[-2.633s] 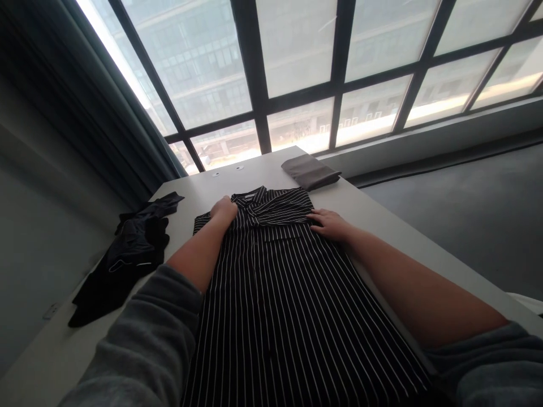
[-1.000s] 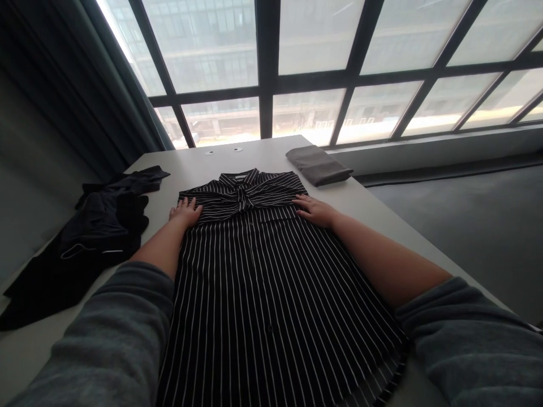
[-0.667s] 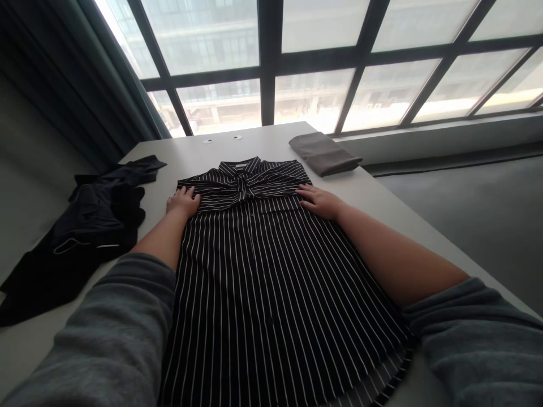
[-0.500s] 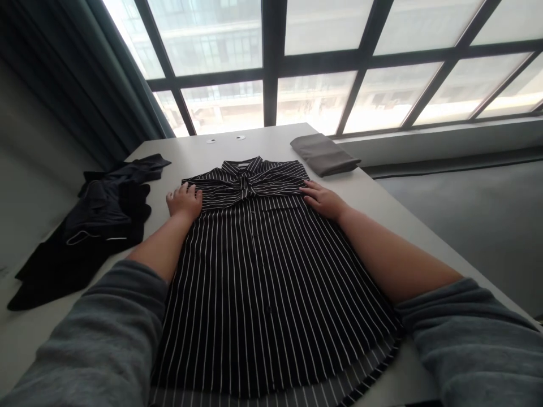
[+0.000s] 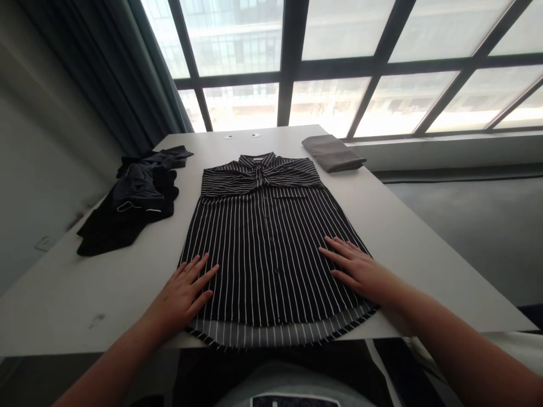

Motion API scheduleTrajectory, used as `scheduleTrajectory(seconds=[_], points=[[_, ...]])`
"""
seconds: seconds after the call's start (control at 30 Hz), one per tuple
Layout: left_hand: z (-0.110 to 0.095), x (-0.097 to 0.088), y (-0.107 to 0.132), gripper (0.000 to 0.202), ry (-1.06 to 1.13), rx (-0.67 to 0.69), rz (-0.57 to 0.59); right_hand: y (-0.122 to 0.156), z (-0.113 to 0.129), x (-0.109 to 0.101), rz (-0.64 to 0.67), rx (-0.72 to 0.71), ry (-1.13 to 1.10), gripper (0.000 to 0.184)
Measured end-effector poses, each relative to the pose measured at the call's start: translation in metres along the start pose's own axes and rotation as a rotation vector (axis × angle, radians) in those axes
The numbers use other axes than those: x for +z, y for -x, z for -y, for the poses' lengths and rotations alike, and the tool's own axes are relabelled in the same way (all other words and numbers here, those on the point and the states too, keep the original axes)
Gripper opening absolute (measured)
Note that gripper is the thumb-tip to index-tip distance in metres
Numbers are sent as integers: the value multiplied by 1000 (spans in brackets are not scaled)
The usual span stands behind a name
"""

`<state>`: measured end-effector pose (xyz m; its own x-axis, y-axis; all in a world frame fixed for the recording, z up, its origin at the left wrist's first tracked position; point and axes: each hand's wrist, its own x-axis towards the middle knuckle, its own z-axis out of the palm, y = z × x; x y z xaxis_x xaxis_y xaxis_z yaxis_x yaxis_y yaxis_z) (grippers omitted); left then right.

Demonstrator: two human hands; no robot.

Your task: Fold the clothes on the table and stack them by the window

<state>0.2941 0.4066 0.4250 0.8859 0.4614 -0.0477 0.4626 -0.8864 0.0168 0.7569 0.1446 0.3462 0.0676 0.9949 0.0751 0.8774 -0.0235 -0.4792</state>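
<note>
A black shirt with white stripes point(image 5: 254, 249) lies front up on the white table point(image 5: 407, 243), its collar toward the window. Its sleeves are folded across the chest and meet near the middle. My left hand point(image 5: 180, 294) rests on the shirt's lower left edge, fingers spread. On the lower right side lies my right hand point(image 5: 354, 268), also flat with fingers apart. Neither hand grips the cloth. The curved hem reaches the table's near edge and shows the inner back panel.
Dark crumpled clothes point(image 5: 136, 195) lie in a heap at the left. A folded grey cloth point(image 5: 333, 152) sits at the far right of the table. Beyond are a large framed window point(image 5: 331, 107) and a dark curtain point(image 5: 123, 73).
Both hands have slid from the shirt's folded sleeves down toward the hem. My view has shifted back, so the whole hem and the table's near edge now show.
</note>
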Motion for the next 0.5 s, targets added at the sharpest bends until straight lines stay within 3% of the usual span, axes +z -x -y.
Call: scheduleTrajectory(seconds=[0.13,0.5], points=[[-4,-7,7,60,-3,-44,23,18,11,9,-31,23,44,62],[-12,-12,14,61,45,-49,-27,16,20,1,-34,38,25,58]])
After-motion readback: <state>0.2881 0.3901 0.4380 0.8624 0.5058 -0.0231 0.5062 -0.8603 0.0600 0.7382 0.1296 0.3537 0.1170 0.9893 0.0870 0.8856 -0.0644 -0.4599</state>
